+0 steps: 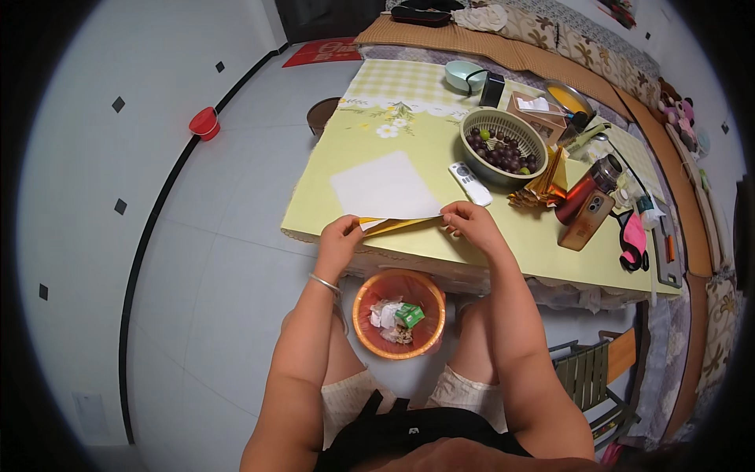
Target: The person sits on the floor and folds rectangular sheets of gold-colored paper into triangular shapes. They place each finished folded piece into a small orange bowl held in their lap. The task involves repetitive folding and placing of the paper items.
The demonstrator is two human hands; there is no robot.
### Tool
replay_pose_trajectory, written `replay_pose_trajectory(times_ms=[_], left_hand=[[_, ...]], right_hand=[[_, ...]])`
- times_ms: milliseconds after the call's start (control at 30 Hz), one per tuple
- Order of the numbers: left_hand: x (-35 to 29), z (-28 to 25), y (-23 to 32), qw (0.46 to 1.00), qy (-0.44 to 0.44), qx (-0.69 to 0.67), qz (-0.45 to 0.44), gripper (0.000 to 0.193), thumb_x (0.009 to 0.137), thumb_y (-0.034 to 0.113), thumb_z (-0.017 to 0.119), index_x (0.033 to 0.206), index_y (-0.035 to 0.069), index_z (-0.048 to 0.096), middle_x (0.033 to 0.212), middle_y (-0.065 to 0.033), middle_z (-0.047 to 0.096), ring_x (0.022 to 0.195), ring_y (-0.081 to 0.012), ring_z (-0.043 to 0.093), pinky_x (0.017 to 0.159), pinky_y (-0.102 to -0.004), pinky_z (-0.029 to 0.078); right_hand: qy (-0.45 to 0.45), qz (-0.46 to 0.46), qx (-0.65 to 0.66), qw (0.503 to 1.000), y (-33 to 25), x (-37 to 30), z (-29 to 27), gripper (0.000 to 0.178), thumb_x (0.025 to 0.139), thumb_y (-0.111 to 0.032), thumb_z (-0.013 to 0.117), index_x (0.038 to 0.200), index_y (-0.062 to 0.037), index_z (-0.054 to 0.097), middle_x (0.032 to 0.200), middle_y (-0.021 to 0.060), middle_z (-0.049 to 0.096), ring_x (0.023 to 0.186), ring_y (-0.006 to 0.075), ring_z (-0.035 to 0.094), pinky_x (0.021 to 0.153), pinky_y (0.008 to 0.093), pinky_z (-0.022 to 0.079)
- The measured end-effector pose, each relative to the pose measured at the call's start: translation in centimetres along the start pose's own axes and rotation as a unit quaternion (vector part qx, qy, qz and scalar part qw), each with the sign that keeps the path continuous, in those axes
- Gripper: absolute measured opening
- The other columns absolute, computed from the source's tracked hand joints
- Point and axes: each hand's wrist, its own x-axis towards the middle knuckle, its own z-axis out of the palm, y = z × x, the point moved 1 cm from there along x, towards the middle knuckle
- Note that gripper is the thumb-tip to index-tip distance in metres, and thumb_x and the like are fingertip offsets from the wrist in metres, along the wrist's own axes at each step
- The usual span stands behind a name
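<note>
A square sheet of paper (385, 185), white on top, lies on the table's near edge. Along its near side a gold strip shows, where the paper appears folded or turned up. My left hand (340, 236) pinches the left corner of that side between thumb and fingers. At the opposite corner my right hand (473, 226) is closed on the paper too, its fingertips curled under. A white remote control (470, 183) rests just beyond my right hand. To its right stands a bunch of folded gold paper (543, 185).
A basket of grapes (476, 161), a red thermos (580, 193), a phone (588, 221) and a tissue box (543, 119) crowd the table's right side. Below the near edge, between my knees, stands an orange waste bin (364, 334). A folding chair (586, 374) is at lower right.
</note>
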Motion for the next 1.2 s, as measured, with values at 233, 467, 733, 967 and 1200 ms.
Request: replay_pose_trajectory(times_ms=[233, 467, 733, 967, 1200], left_hand=[[-0.5, -0.4, 0.8, 0.998, 0.029, 0.046, 0.028, 0.012, 0.086, 0.009, 0.073, 0.087, -0.001, 0.068, 0.069, 0.0029, 0.058, 0.065, -0.0061, 0.049, 0.059, -0.0251, 0.042], [-0.7, -0.7, 0.9, 0.995, 0.039, 0.088, 0.030, 0.010, 0.084, 0.008, 0.074, 0.089, 0.000, 0.072, 0.070, 0.0012, 0.062, 0.064, -0.0071, 0.052, 0.060, -0.0254, 0.044], [-1.4, 0.6, 1.6, 0.988, 0.064, 0.096, 0.100, 0.015, 0.083, 0.003, 0.068, 0.097, 0.001, 0.074, 0.080, -0.0065, 0.072, 0.072, -0.0131, 0.066, 0.068, -0.0273, 0.052], [-2.4, 3.6, 3.2, 0.962, 0.012, 0.171, 0.211, 0.021, 0.085, 0.002, 0.066, 0.103, 0.003, 0.075, 0.094, -0.0132, 0.075, 0.083, -0.0216, 0.072, 0.077, -0.0315, 0.056], [-2.5, 5.0, 4.2, 0.959, -0.012, 0.180, 0.218, 0.014, 0.087, 0.010, 0.072, 0.100, 0.004, 0.075, 0.090, -0.0125, 0.074, 0.082, -0.0241, 0.071, 0.075, -0.0327, 0.055]], right_hand=[[0.008, -0.016, -0.007, 1.000, 0.2, 0.4, 0.5, 0.016, 0.093, -0.013, 0.069, 0.101, 0.0002, 0.072, 0.078, 0.0014, 0.070, 0.067, 0.0068, 0.060, 0.058, 0.0228, 0.047], [-0.006, 0.000, 0.011, 1.000, -0.1, 0.6, 1.3, 0.015, 0.091, -0.013, 0.070, 0.099, -0.0007, 0.073, 0.078, 0.0021, 0.070, 0.066, 0.0068, 0.060, 0.059, 0.0232, 0.047], [0.136, -0.258, -0.419, 0.860, -3.0, -1.2, 3.0, 0.042, 0.076, -0.016, 0.079, 0.117, -0.0108, 0.070, 0.134, 0.0159, 0.061, 0.129, 0.0352, 0.052, 0.109, 0.0485, 0.041], [0.001, -0.295, -0.349, 0.890, -3.1, -1.3, 5.9, 0.041, 0.080, -0.010, 0.073, 0.121, -0.0116, 0.068, 0.122, 0.0109, 0.068, 0.120, 0.0329, 0.060, 0.107, 0.0494, 0.044], [-0.017, -0.249, -0.315, 0.916, -2.7, -1.4, 6.5, 0.028, 0.085, -0.012, 0.068, 0.112, -0.0113, 0.072, 0.104, 0.0126, 0.072, 0.095, 0.0341, 0.068, 0.083, 0.0424, 0.054]])
